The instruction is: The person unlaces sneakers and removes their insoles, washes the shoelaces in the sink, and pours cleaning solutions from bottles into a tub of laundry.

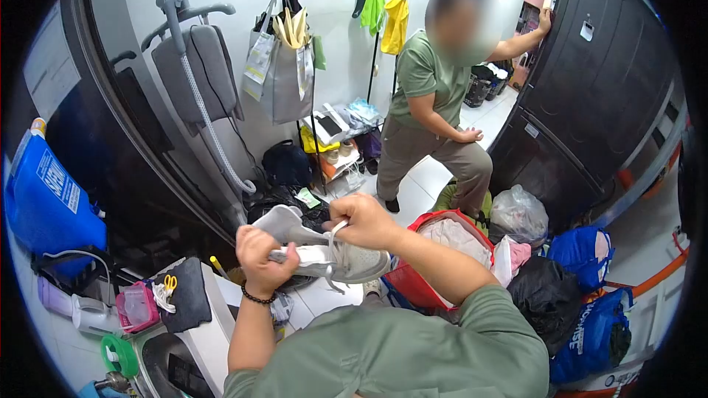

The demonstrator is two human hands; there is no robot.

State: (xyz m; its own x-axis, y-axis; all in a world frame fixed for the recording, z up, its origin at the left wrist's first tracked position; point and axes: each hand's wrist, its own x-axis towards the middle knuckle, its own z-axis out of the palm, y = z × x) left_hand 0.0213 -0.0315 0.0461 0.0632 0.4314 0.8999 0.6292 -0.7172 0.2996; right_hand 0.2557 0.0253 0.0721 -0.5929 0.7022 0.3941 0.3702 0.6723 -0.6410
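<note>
A light grey and white lace-up shoe [358, 264] is held up in front of my chest, its toe toward the right. My left hand [264, 258] is closed round the tongue or collar end of the shoe. My right hand [361, 221] is pinched on a white shoelace [338, 239] above the shoe, and a loose lace end hangs over its side. A dark bead bracelet [258, 295] is on my left wrist.
Another person [435, 103] leans on the dark cabinet [582, 66] ahead. A red bag [424, 280] and blue bags [582, 258] lie at the right. At the left are a sink [158, 354], yellow scissors [170, 282] and a blue container [55, 206].
</note>
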